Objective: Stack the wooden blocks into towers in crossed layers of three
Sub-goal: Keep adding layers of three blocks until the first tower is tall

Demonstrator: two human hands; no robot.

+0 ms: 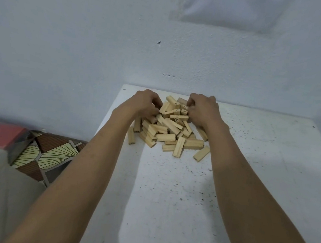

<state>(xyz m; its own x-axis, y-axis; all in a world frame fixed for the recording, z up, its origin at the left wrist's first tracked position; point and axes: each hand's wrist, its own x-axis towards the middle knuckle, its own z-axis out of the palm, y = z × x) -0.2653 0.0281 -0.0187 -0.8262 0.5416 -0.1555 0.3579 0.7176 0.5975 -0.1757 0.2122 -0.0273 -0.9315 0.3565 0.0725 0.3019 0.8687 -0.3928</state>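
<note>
Blocks nr table far edge

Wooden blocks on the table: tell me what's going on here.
A person has both hands in a loose heap of wooden blocks at the far end of the white table. The left hand and right hand each curl fingers round blocks near its top. No tower stands yet; the blocks lie jumbled.

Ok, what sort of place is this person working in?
Probably a room in a home: a speckled white table against a bare painted wall, a patterned cloth beside it, and a loose pile of numbered wooden blocks, likely a tabletop game.
</note>
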